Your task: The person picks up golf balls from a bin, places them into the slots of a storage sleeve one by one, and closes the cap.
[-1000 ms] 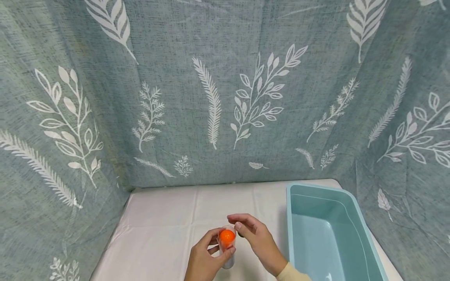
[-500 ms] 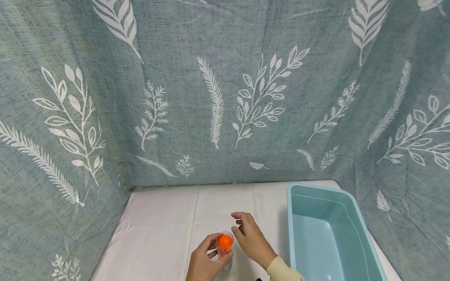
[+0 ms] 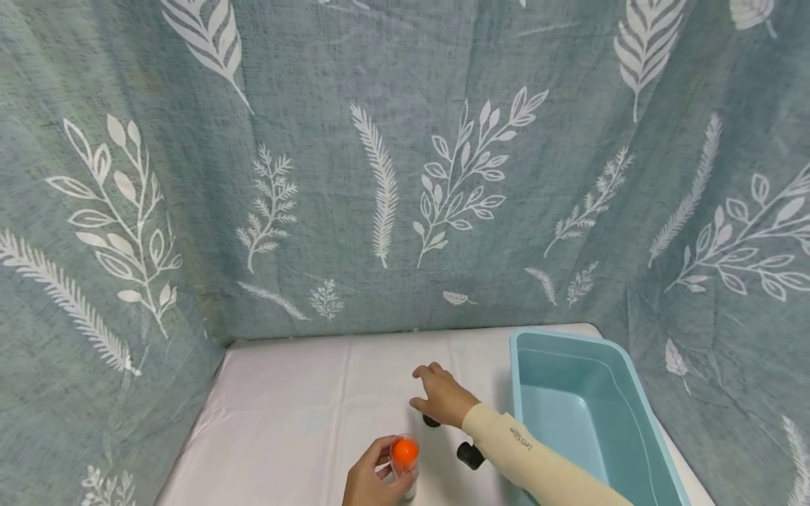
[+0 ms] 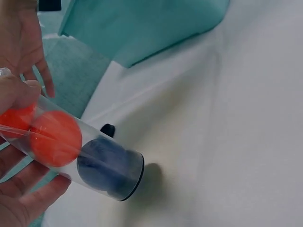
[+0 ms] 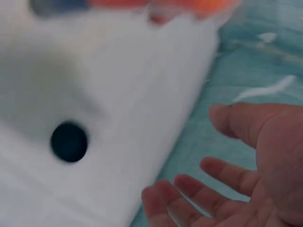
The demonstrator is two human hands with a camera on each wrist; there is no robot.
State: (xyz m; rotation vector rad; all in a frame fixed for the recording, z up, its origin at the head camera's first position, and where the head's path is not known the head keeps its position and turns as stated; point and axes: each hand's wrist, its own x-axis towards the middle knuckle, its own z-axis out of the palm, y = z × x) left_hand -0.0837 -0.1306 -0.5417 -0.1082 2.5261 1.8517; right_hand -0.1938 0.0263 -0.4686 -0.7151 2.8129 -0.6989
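The left hand grips a clear tube, roughly upright, two orange balls above a dark blue ball. The right hand holds nothing, fingers loosely spread; a black disc lies close by, nearer it than the left. White cloth covers the table; a leafy curtain hangs behind.

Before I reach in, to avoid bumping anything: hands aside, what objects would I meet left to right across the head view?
Clear tube with an orange ball, gripped by the left hand → small black round piece → chunky black piece → teal tub.
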